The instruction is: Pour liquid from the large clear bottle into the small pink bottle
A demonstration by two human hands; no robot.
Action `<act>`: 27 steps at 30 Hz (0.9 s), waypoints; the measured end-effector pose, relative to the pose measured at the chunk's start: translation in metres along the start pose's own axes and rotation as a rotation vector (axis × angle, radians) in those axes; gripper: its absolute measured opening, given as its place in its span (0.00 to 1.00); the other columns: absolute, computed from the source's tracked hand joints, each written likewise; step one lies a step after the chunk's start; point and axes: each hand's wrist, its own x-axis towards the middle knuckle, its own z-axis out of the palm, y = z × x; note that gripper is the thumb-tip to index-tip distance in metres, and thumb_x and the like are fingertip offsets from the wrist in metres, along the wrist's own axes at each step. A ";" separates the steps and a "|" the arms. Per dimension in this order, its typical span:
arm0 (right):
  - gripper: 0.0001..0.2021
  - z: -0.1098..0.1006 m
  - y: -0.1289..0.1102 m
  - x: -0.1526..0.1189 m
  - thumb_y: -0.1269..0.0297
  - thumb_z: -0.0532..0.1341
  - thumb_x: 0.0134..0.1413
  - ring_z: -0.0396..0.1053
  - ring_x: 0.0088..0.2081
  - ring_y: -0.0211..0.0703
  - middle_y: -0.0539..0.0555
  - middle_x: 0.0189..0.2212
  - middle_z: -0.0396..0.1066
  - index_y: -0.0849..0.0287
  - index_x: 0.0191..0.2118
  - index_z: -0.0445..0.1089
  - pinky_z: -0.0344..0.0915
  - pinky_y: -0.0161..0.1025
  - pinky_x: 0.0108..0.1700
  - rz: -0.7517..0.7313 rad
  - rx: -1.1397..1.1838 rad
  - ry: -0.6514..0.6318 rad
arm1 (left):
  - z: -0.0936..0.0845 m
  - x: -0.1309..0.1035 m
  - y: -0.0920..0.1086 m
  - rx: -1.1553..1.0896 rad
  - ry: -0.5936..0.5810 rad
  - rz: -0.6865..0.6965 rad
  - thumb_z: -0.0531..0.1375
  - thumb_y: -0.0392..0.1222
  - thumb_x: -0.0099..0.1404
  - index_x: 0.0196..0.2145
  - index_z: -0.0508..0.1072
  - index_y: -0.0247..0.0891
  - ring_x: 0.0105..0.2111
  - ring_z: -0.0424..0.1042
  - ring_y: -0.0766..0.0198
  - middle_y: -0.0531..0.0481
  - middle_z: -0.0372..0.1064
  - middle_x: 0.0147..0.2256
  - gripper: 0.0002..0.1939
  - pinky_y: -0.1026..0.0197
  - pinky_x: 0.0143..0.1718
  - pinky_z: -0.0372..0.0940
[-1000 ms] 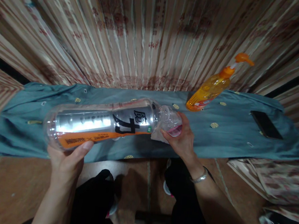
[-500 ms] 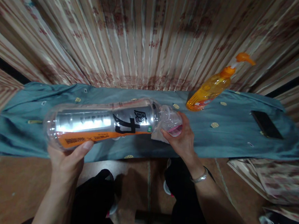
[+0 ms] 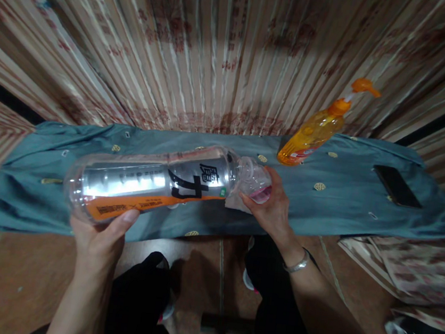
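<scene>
A large clear bottle (image 3: 148, 180) with a silver and orange label lies nearly level in the air, its neck to the right. My left hand (image 3: 103, 231) grips its lower end from below, thumb on the orange part. My right hand (image 3: 272, 207) is closed round a small clear plastic cup (image 3: 256, 181) with a pink patch, held at the bottle's mouth. Something pale, perhaps paper, (image 3: 237, 201) shows under the cup; what it is I cannot tell. The fingers behind both objects are hidden.
A narrow surface under a teal cloth (image 3: 347, 202) runs across the view. An orange pump bottle (image 3: 312, 134) stands behind my right hand, and a black phone (image 3: 397, 186) lies at the right. Pleated curtains (image 3: 219, 54) hang behind.
</scene>
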 end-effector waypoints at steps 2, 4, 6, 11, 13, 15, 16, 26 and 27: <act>0.40 0.000 0.000 0.000 0.44 0.70 0.49 0.70 0.60 0.60 0.64 0.59 0.69 0.56 0.64 0.59 0.70 0.60 0.60 -0.003 0.003 -0.002 | 0.000 0.000 -0.001 -0.010 -0.005 -0.001 0.77 0.47 0.39 0.34 0.78 0.38 0.28 0.75 0.62 0.51 0.75 0.28 0.24 0.60 0.33 0.74; 0.41 0.000 0.000 0.000 0.43 0.70 0.48 0.71 0.60 0.61 0.63 0.59 0.70 0.55 0.64 0.59 0.70 0.60 0.60 -0.001 0.003 -0.002 | 0.000 0.000 0.000 -0.025 -0.002 0.003 0.78 0.46 0.38 0.33 0.78 0.37 0.28 0.75 0.63 0.51 0.76 0.29 0.24 0.62 0.33 0.73; 0.41 0.000 0.000 0.000 0.43 0.70 0.48 0.71 0.59 0.61 0.64 0.59 0.70 0.56 0.64 0.60 0.71 0.61 0.59 0.002 0.002 0.001 | 0.001 0.000 0.001 -0.035 0.009 0.005 0.78 0.45 0.38 0.34 0.78 0.38 0.27 0.75 0.63 0.51 0.76 0.30 0.24 0.61 0.33 0.73; 0.42 0.000 0.001 0.000 0.43 0.70 0.47 0.72 0.58 0.61 0.64 0.58 0.70 0.57 0.64 0.60 0.71 0.61 0.59 0.000 0.003 0.004 | 0.004 0.000 0.003 -0.050 0.010 -0.002 0.78 0.46 0.37 0.33 0.79 0.37 0.27 0.74 0.62 0.50 0.76 0.29 0.24 0.60 0.32 0.73; 0.42 0.000 0.001 0.000 0.43 0.70 0.47 0.71 0.59 0.61 0.64 0.59 0.70 0.56 0.64 0.59 0.71 0.61 0.59 0.000 0.004 -0.001 | 0.003 0.000 0.004 -0.048 0.007 0.000 0.78 0.45 0.37 0.32 0.79 0.36 0.28 0.75 0.63 0.49 0.76 0.29 0.23 0.61 0.33 0.73; 0.42 0.000 0.002 -0.001 0.43 0.71 0.47 0.71 0.59 0.61 0.64 0.59 0.70 0.56 0.64 0.59 0.70 0.61 0.60 0.002 0.003 -0.004 | 0.003 0.000 0.003 -0.034 0.005 0.000 0.78 0.46 0.38 0.32 0.79 0.37 0.28 0.75 0.63 0.50 0.76 0.30 0.23 0.61 0.33 0.73; 0.42 0.000 0.002 -0.001 0.44 0.71 0.47 0.71 0.60 0.61 0.64 0.59 0.70 0.56 0.64 0.59 0.70 0.61 0.60 0.005 0.002 -0.005 | 0.002 0.000 0.003 -0.025 0.004 -0.003 0.78 0.46 0.38 0.32 0.78 0.37 0.27 0.75 0.63 0.50 0.76 0.30 0.23 0.60 0.33 0.73; 0.42 0.000 0.001 0.000 0.45 0.71 0.47 0.72 0.58 0.61 0.65 0.59 0.71 0.57 0.64 0.60 0.71 0.60 0.59 -0.004 0.006 0.013 | 0.003 -0.001 0.002 -0.010 0.004 0.010 0.77 0.49 0.39 0.32 0.77 0.37 0.27 0.74 0.62 0.50 0.75 0.30 0.24 0.57 0.34 0.74; 0.42 0.001 0.001 0.000 0.45 0.71 0.47 0.72 0.58 0.60 0.65 0.58 0.71 0.58 0.63 0.61 0.71 0.60 0.59 -0.003 0.004 0.016 | 0.003 -0.001 0.003 -0.018 0.004 0.013 0.77 0.48 0.39 0.31 0.77 0.37 0.27 0.74 0.62 0.50 0.75 0.30 0.24 0.58 0.33 0.74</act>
